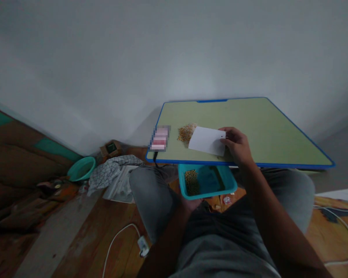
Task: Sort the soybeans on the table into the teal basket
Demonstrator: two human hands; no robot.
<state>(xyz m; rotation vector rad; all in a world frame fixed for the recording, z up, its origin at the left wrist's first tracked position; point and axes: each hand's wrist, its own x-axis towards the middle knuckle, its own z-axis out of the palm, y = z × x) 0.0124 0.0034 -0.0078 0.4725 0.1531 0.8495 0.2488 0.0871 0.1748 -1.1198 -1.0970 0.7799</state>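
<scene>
My right hand [234,143] grips a white card [205,139] by its right end, thumb and fingers pinched near a small hole. The card lies low over the table [266,135], its left edge beside a small heap of yellowish beans [186,132]. Below the table's front edge, my left hand [190,203] supports a turquoise plastic tray [208,195] from underneath; its fingers are mostly hidden. In the tray, beans [191,181] gather on the left, and a dark greenish strip of contents [218,178] shows on the right.
A blurred pink-and-white object [160,138] lies at the table's left edge. On the floor to the left are a green basin [81,168], a small cardboard box [110,148] and checked cloth [113,170]. A white cable with a power block [143,246] runs nearby.
</scene>
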